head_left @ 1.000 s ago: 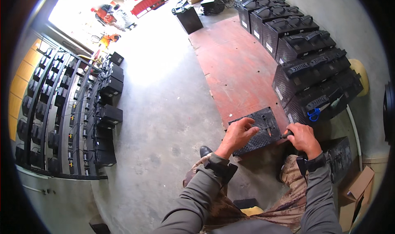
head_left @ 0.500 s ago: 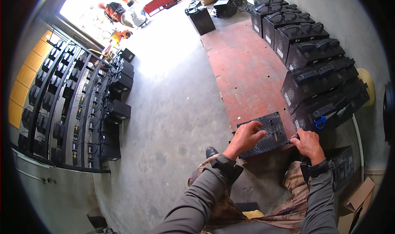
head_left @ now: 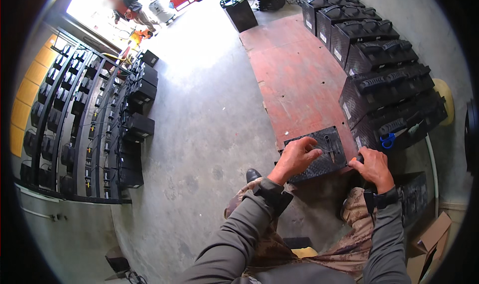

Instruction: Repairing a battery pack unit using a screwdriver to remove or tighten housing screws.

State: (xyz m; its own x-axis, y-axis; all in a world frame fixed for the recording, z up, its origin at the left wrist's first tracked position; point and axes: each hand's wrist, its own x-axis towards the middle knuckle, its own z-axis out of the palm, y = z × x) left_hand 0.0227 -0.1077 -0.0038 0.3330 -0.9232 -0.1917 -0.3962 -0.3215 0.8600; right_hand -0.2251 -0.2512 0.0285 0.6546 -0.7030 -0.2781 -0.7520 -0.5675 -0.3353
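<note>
Left hand (head_left: 296, 160) over black plate (head_left: 315, 172) on red board (head_left: 297, 74). Right hand (head_left: 374, 167) grips orange-and-black tool (head_left: 360, 158). Black boxes (head_left: 366, 59) in row beside board.

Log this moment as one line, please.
Left hand: open, over black panel | Right hand: gripping black-and-orange tool | Nearby: blue-handled scissors, black boxes

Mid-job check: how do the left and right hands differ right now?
The left hand is over the black panel; the right hand is beside its right edge. The left hand shows no object in its grasp; the right hand grips a black-and-orange handle. Both hands are bare, with dark wrist bands.
</note>
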